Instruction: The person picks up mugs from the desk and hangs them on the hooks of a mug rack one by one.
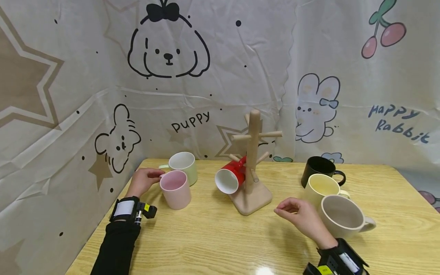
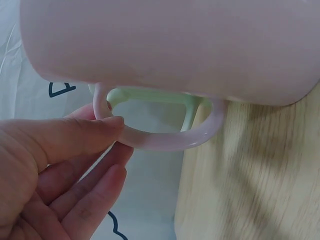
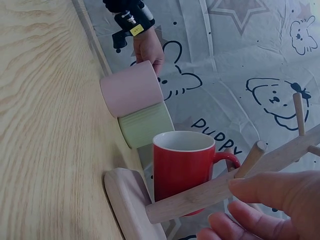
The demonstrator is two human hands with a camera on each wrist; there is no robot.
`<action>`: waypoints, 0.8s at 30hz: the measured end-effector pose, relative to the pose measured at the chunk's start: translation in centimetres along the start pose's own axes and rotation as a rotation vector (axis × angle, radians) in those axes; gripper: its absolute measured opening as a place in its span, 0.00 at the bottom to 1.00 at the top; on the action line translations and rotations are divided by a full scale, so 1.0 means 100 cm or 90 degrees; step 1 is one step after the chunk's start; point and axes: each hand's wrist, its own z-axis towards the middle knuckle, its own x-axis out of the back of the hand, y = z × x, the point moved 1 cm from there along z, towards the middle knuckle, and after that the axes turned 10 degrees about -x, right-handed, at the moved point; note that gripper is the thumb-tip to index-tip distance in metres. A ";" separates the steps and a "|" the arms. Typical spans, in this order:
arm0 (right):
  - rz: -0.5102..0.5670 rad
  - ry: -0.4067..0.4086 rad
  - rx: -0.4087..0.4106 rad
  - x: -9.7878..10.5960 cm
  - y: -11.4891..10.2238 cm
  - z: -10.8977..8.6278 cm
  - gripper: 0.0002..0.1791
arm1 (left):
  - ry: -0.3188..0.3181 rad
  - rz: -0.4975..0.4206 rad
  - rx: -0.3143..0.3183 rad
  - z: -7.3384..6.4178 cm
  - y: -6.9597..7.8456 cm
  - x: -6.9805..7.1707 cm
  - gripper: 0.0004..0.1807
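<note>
In the head view a pink mug (image 1: 176,191) is at the left of the table, with my left hand (image 1: 143,181) beside it. Thumb and fingertips pinch the mug's looped handle (image 2: 175,140), as the left wrist view shows. Just behind stands a pale green mug (image 1: 183,162). A red mug (image 1: 228,177) hangs tilted by its handle on a low peg of the wooden mug tree (image 1: 253,152). Between the tree and the mugs at the right is my right hand (image 1: 304,217), holding nothing, its fingers loosely bent.
At the right of the table (image 1: 220,244) are a black mug (image 1: 317,168), a yellow mug (image 1: 321,187) and a wide beige mug (image 1: 343,217), close together. Bare upper pegs (image 1: 271,134) stick out from the tree. A printed cloth (image 1: 213,49) hangs behind the table.
</note>
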 end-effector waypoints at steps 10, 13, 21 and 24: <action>-0.008 0.005 0.010 0.000 0.000 0.001 0.10 | -0.047 -0.020 -0.018 -0.011 -0.004 0.013 0.12; -0.009 0.006 0.008 0.001 0.001 0.002 0.10 | -0.068 -0.023 -0.007 -0.017 -0.006 0.017 0.13; -0.013 0.009 0.010 0.002 0.001 0.002 0.09 | -0.145 -0.066 0.002 -0.031 -0.008 0.023 0.20; -0.011 0.006 0.005 0.002 0.001 0.002 0.10 | -0.170 -0.103 0.012 -0.034 -0.012 0.022 0.22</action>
